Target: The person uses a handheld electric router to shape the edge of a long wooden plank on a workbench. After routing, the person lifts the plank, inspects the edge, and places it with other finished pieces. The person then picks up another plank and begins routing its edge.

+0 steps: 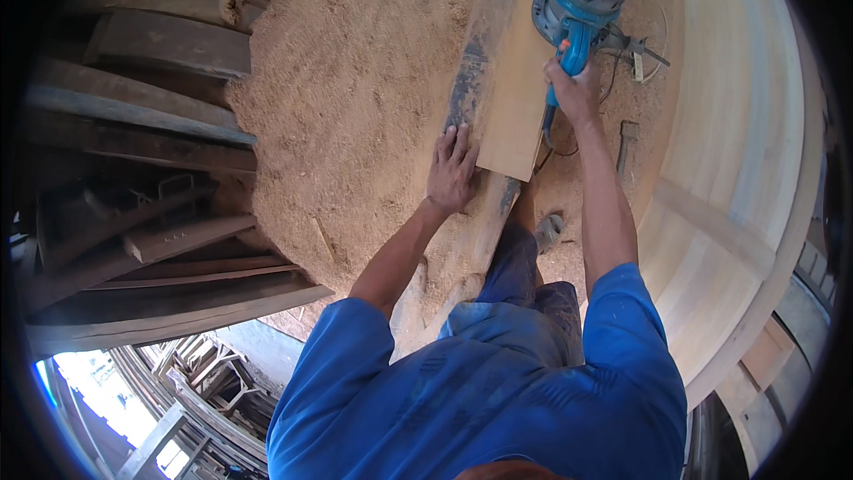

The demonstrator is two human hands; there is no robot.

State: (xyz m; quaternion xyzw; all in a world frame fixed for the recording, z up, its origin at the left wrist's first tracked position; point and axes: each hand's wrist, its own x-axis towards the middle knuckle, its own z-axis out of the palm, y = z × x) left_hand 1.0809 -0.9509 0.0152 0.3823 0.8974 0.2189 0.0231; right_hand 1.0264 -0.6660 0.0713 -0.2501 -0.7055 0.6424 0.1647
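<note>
Beside the pale board: your left hand, fingers slightly apart, on the stained beam.
Blue power tool: your right hand clamped round its handle.

Power tool on board, board atop beam; planks far left, panel right

My left fingers lie flattened and slightly spread, pointing forward, the left forearm slanting inward. My right fingers curl closed farther ahead, the right forearm stretched out forward.
</note>
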